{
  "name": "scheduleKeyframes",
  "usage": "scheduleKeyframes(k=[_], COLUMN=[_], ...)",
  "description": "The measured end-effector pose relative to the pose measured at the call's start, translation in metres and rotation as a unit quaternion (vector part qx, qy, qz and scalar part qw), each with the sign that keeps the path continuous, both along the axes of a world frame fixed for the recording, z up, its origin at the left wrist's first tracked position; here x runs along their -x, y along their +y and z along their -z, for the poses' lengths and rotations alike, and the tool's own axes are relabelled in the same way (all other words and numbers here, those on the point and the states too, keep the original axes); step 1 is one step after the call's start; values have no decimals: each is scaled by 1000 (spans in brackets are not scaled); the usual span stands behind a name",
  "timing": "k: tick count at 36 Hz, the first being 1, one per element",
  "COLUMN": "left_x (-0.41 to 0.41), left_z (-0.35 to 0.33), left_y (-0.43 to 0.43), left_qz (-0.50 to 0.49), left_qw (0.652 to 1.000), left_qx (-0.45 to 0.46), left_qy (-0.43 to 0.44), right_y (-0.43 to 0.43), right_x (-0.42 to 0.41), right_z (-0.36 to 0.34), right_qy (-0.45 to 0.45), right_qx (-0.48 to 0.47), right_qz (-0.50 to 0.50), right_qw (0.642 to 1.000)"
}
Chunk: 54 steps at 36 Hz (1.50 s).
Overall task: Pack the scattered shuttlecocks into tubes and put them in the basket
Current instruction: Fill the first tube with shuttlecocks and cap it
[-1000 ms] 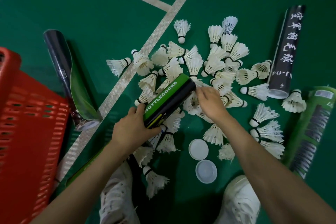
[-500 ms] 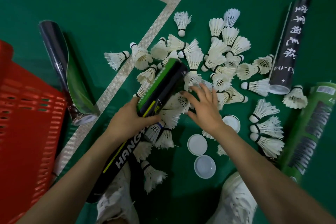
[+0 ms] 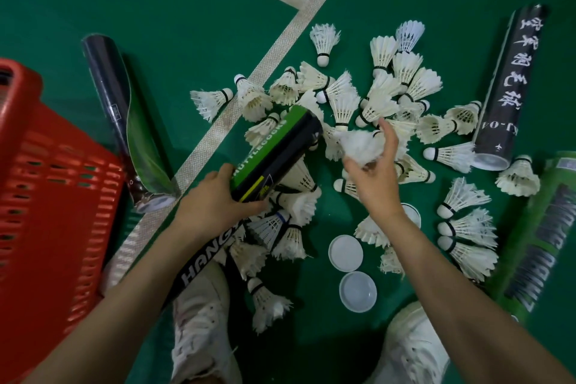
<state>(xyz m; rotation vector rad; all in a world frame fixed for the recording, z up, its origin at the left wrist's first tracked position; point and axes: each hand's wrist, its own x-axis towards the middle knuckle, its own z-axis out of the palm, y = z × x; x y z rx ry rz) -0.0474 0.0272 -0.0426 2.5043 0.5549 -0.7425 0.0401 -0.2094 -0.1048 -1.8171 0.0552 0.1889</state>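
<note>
As a green-and-black tube [image 3: 277, 153] is gripped by the left hand [image 3: 215, 203], a shuttlecock [image 3: 361, 146] is held in the curled right hand [image 3: 374, 174] just right of the tube's far mouth, above the pile [image 3: 402, 87]; light and crushable, it is judged best taken by its cork.

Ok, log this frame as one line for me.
left hand: grips green-black tube | right hand: holds shuttlecock beside tube mouth, not yet inserted | red basket: person's left | loose lids: on floor
</note>
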Motion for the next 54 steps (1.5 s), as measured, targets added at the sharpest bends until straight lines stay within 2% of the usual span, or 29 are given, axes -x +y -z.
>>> scheduleKeyframes(k=[4, 6, 8, 11, 15, 19, 24, 26, 29, 32, 33, 35, 38, 40, 42, 47, 52, 54], left_x=[3, 4, 6, 7, 7, 5, 3, 4, 4, 2, 2, 2, 4, 5, 6, 5, 4, 5], left_z=[0, 0, 1, 2, 1, 2, 4, 6, 7, 8, 8, 8, 9, 10, 10, 9, 9, 9], left_y=[-9, -13, -15, -17, -22, -26, -27, -25, -24, -21, -20, -17, -15, -15, -16, -17, -18, -18], left_qz=[41, 55, 65, 69, 81, 87, 78, 73, 67, 42, 33, 26, 29, 35, 36, 29, 35, 37], left_qw=[999, 998, 998, 997, 995, 994, 994, 994, 994, 994, 994, 995, 996, 997, 997, 997, 997, 997], left_qx=[1, 4, 5, 14, 23, 29, 29, 33, 22, 16, 17, 18, 13, 9, 8, 15, 22, 21], left_qy=[1, -5, -10, -22, -48, -53, -68, -80, -89, -98, -100, -99, -80, -69, -64, -66, -64, -63], right_y=[0, 1, 3, 7, 8, 4, 4, 4, 7, 8, 7, 4, 4, 3, 1, 1, 4, 2], right_x=[-21, -29, -32, -28, -21, -11, -11, -11, -10, -21, -25, -33, -41, -45, -45, -37, -29, -25], right_z=[-15, -18, -21, -26, -27, -28, -34, -32, -29, -23, -20, -11, 0, 8, 13, 19, 26, 31], right_qy=[64, 87, 78, 63, 133, 161, 167, 182, 142, 53, 32, 15, -13, -24, 2, -29, -11, -4], right_qx=[-52, -105, -119, -67, -57, -34, -157, -169, -130, -17, 46, 176, 328, 402, 432, 447, 509, 506], right_qz=[113, 131, 105, 50, -33, -58, -71, -92, -26, 84, 64, -40, -193, -259, -284, -273, -235, -225], right_qw=[990, 982, 984, 995, 989, 985, 971, 964, 981, 995, 996, 983, 925, 878, 856, 851, 828, 832])
